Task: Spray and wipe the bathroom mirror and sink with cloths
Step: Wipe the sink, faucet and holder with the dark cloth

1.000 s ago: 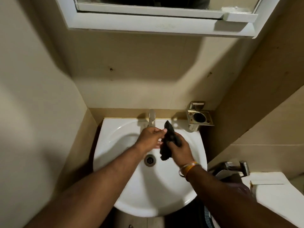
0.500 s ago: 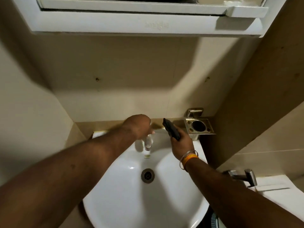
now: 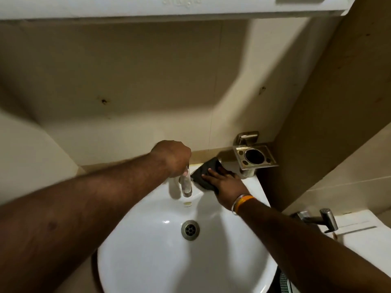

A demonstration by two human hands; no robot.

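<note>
I look down at a white sink that fills the lower middle of the frame, with a metal drain at the centre of its bowl. My left arm comes in from the lower left. My left hand, just above the middle of the frame, is curled over the top of the tap at the back of the sink; the spout shows below my fist, and my fingers are hidden under the hand.

My right arm comes in from the lower right, with bangles at the wrist. My right hand lies flat, fingers straight and spread, pressing a dark cloth onto the back rim of the sink just right of the tap. The cloth touches the rim and reaches up to the wall.

A metal holder with a round hole is fixed to the wall right of the cloth, above the sink's back right corner. A metal sprayer sits at the right edge of the frame. The underside of a white cabinet runs across the top of the frame. The walls are beige tile.
</note>
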